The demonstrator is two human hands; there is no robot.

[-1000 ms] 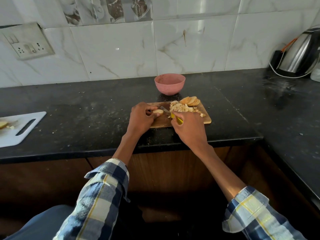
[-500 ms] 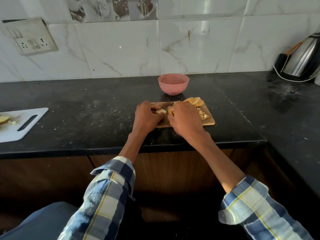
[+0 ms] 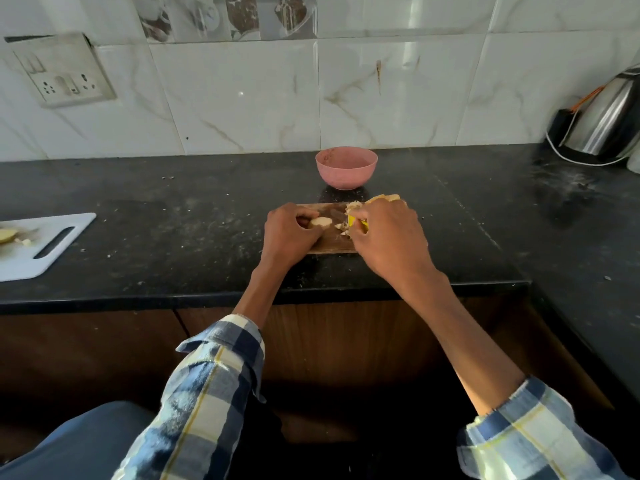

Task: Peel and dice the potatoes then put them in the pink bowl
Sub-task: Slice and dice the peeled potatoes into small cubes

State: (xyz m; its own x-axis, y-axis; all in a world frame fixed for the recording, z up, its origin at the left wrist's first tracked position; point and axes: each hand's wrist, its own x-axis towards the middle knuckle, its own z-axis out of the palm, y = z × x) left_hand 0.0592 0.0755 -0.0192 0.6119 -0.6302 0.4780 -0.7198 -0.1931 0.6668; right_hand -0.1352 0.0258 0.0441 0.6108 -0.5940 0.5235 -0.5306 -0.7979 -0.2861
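Head view: The left hand point(image 3: 289, 233) pinches a peeled potato piece point(image 3: 320, 222) against the wooden cutting board point(image 3: 329, 242). The right hand point(image 3: 388, 237) is curled round a yellow-handled knife point(image 3: 353, 221), blade pointing toward the piece. Small diced bits point(image 3: 343, 232) lie just beside the blade; uncut slices point(image 3: 384, 198) show beyond the right hand. The pink bowl point(image 3: 346, 167) stands on the black surface point(image 3: 173, 216) behind the board; its contents cannot be seen.

Status, as judged: peeling complete here, dicing partly done, transfer to the bowl outstanding.
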